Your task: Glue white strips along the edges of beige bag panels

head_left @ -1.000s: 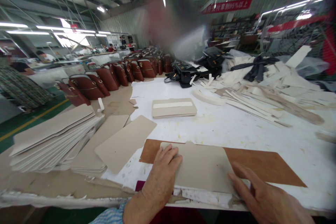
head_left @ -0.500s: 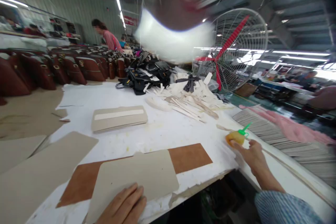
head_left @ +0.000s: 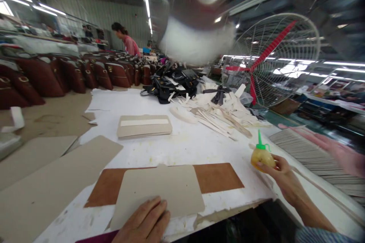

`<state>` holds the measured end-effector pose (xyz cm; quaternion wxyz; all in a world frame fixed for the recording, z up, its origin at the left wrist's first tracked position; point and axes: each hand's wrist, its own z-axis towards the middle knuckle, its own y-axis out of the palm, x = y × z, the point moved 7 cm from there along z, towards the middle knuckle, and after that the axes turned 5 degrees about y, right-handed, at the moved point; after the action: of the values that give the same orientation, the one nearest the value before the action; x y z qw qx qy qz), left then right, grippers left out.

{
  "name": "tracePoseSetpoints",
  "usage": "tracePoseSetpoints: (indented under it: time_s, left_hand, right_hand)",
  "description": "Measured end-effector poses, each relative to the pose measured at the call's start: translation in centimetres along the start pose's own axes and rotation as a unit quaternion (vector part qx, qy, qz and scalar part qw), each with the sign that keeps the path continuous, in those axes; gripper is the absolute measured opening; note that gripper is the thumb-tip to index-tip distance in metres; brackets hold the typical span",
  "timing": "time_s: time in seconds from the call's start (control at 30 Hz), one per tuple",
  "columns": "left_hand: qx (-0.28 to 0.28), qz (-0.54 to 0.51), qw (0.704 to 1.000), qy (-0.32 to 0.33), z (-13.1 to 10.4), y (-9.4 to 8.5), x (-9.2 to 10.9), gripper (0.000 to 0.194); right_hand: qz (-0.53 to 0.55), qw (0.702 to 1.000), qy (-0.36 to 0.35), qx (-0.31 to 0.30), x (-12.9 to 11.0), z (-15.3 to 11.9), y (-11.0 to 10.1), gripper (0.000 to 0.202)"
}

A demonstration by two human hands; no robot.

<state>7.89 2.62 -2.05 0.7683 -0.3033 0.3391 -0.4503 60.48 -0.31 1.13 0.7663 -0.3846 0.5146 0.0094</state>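
Down at the near edge of the white table (head_left: 199, 144), the left hand (head_left: 144, 224) lies flat and open on the grey board (head_left: 159, 191), which overlaps a brown sheet (head_left: 219, 176). Right of that board, the right hand (head_left: 281, 172) grips a yellow glue bottle (head_left: 262, 155) upright.

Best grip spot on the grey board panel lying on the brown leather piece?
Probably the right short edge of the grey board panel, coming from the right: it lies flat on the brown leather piece, and the left hand covers its near edge.
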Motion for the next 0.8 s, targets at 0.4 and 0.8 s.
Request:
tracePoseSetpoints:
  time_s: [0.4, 0.8]
  left_hand:
    - [-0.073, -0.149, 0.981, -0.101, 0.7, -0.6, 0.8, 0.041]
    - [-0.067, -0.16, 0.976, -0.132, 2.0, -1.7, 1.1, 0.041]
  right_hand:
    - [0.312, 0.903, 0.123, -0.269, -7.5, -11.9, 7.9, 0.067]
    - [0.371, 0.833, 0.338, -0.234, -8.3, -16.6, 11.2, 0.075]
